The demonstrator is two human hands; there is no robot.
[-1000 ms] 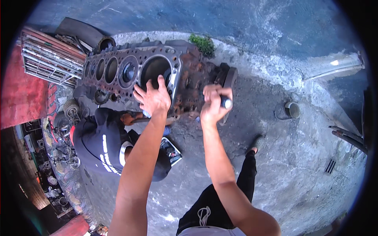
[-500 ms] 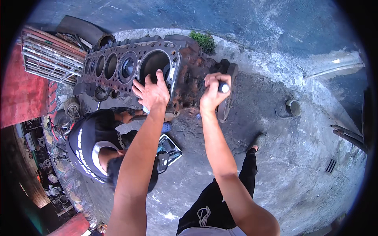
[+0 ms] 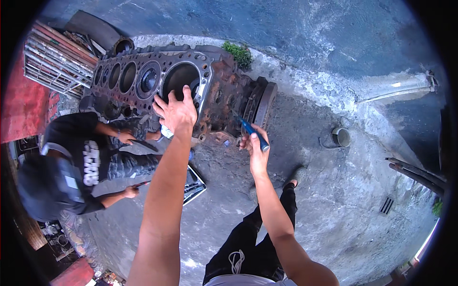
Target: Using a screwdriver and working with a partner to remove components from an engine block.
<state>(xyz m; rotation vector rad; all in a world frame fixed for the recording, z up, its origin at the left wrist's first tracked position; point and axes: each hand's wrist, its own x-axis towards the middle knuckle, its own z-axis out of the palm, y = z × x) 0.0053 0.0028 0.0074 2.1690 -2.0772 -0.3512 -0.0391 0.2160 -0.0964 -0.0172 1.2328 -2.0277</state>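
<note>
A large rusty engine block (image 3: 222, 90) lies along the foot of the wall, its row of round cylinder bores facing up. Fingers spread, my left hand (image 3: 176, 112) rests at the edge of the nearest bore (image 3: 180, 76), seemingly holding nothing. My right hand (image 3: 255, 145) is closed around a blue-handled screwdriver (image 3: 253, 132), beside the block's right end and the round pulley-like wheel (image 3: 266, 105). The screwdriver slants up and left toward the rusty end face; I cannot tell whether its tip touches. A pale blue-white item (image 3: 166, 132) shows partly below my left hand.
At the left, a co-worker (image 3: 71, 162) crouches, holding a dark flat piece (image 3: 144, 145) and a red-handled tool (image 3: 140, 184). An open tool case (image 3: 202, 190) lies partly behind my left forearm. A metal can (image 3: 340, 137) stands right; a metal rack (image 3: 57, 66) leans far left.
My right hand has lowered and turned, so the screwdriver now shows lengthwise. My left hand stays at the bore. The co-worker has leaned back to the left, away from the block.
</note>
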